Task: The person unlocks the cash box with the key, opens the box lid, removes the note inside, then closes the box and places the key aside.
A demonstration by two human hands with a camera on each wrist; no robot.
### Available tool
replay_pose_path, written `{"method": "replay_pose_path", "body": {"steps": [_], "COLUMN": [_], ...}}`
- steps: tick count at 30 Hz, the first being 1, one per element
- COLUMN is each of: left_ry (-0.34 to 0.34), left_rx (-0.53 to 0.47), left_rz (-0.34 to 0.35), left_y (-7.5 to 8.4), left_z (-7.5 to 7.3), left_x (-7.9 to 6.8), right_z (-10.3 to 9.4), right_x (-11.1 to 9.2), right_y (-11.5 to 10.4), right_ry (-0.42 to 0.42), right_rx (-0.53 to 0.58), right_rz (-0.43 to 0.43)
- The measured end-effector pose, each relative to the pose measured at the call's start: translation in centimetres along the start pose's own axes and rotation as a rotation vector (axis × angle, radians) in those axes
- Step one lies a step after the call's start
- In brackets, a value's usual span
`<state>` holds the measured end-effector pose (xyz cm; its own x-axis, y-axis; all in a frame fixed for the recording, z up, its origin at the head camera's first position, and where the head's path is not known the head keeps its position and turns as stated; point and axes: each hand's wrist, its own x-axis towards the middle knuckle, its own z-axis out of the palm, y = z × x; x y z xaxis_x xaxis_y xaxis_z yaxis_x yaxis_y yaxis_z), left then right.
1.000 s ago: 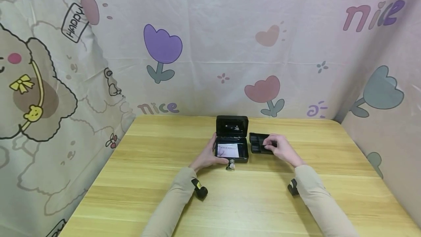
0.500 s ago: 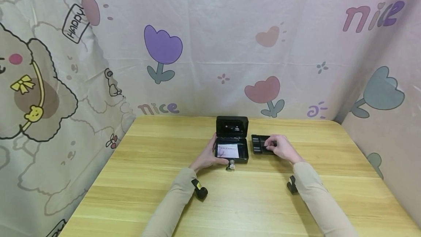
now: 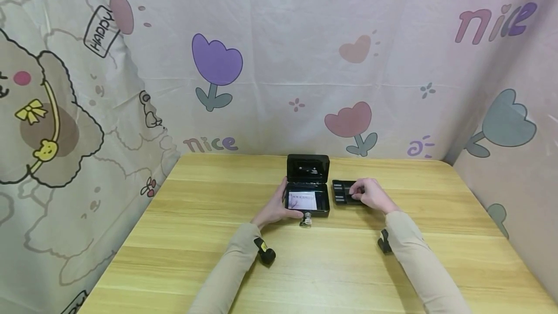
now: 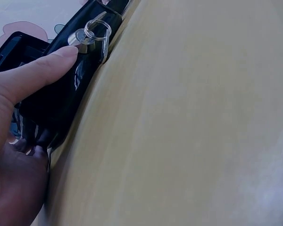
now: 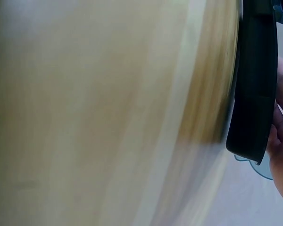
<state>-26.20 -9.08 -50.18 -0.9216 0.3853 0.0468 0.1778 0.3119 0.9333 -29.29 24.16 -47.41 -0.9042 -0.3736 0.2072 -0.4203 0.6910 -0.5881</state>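
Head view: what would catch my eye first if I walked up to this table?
A small black cash box stands open mid-table, lid up, a key in its front lock. The left hand grips its left side. Beside it on the right, the right hand holds a black compartment tray.

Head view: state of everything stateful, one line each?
cash box: open, lid upright, paper inside.
key: in the front lock, ring hanging.
coin tray: out of the box, on the table beside it.
left hand: holds the box's left front corner.
right hand: grips the tray.
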Motion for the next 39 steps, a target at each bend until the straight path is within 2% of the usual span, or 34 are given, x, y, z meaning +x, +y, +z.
{"method": "replay_pose_path", "body": {"steps": [11, 28, 39], "left_ry": [-0.001, 0.001, 0.011], "left_rx": [0.005, -0.014, 0.035], "left_rz": [0.004, 0.016, -0.006], "left_y": [-0.03, -0.23, -0.23], "left_z": [0.0, -0.01, -0.11], "left_x": [0.03, 0.07, -0.06], "right_z": [-0.08, -0.1, -0.25], "right_x": [0.1, -0.02, -0.65], "right_y": [0.23, 0.27, -0.15], "right_ry": [0.0, -0.027, 0.016], "right_rx": [-0.015, 0.018, 0.033], "right_rz": [-0.014, 0.044, 0.026]}}
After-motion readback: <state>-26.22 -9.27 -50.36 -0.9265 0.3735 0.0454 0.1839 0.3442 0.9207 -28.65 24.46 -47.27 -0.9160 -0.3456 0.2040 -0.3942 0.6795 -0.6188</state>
